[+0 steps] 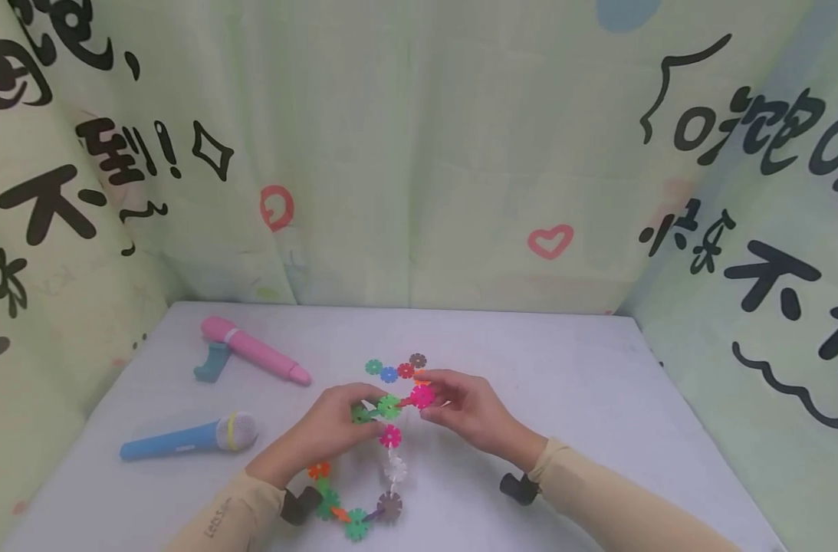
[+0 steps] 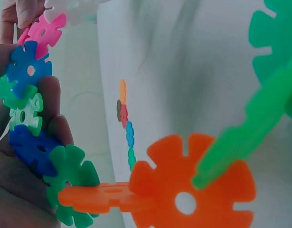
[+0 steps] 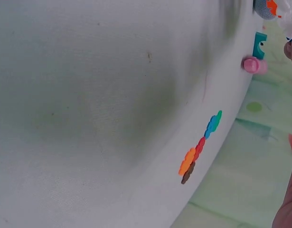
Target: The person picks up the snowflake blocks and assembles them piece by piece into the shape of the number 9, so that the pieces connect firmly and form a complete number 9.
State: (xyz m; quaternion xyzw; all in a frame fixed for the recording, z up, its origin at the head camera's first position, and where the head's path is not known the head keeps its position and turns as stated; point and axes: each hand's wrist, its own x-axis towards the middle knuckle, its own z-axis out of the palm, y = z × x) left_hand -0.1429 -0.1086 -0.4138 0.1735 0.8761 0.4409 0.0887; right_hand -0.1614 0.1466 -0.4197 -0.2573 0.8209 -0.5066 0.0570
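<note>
My left hand point(image 1: 339, 422) grips a chain of slotted plastic flower discs, its fingers around a green disc point(image 1: 389, 406) and those next to it. In the left wrist view, blue point(image 2: 29, 69), green and orange point(image 2: 193, 185) discs slot into each other edge to face. Below the hand the chain hangs in a loop of pink, white point(image 1: 394, 468), brown point(image 1: 389, 506), green and orange discs. At the chain's upper right end, my right hand point(image 1: 474, 410) pinches a bright pink disc point(image 1: 422, 396) between thumb and fingers. In the right wrist view that hand is mostly out of frame.
Beyond the hands, loose green point(image 1: 373, 367), blue, red point(image 1: 406, 370), brown and orange discs lie in a short row. On the left are a pink toy microphone point(image 1: 260, 349), a teal piece point(image 1: 213, 362) and a blue microphone point(image 1: 184, 441). Printed curtains point(image 1: 419, 153) surround the white table point(image 1: 543, 345).
</note>
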